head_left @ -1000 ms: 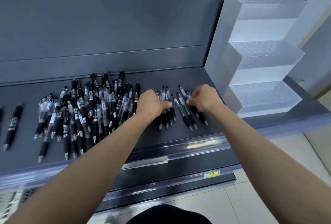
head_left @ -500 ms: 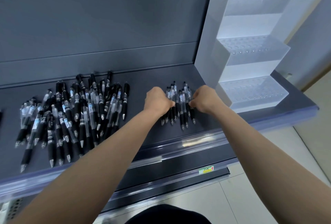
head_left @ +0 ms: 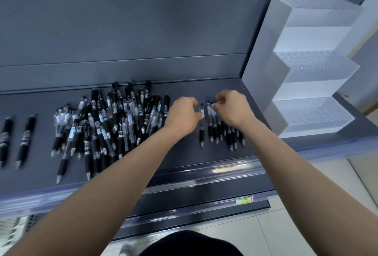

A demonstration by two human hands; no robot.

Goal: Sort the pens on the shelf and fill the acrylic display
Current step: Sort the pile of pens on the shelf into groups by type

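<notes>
A small group of black pens (head_left: 217, 131) lies side by side on the dark shelf (head_left: 184, 153), tips toward me. My right hand (head_left: 232, 109) is over their upper ends, fingers curled and pinching the pen tops. My left hand (head_left: 182, 115) is just left of the group, its thumb and fingertips on a single pen (head_left: 201, 131) that lies slightly apart. A big loose pile of black and clear pens (head_left: 110, 124) lies to the left. The white stepped acrylic display (head_left: 313, 67) stands at the right end, and no pens show in its tiers.
Two separate black pens (head_left: 25, 139) lie at the far left of the shelf. A clear price rail (head_left: 225, 170) runs along the shelf's front edge. The grey back panel (head_left: 143, 30) rises behind. Pale floor tiles (head_left: 286, 235) show below.
The small group has been gathered into a tighter row. My hands have moved to the pens' upper ends, and one pen now lies slightly left of the rest. The camera has shifted.
</notes>
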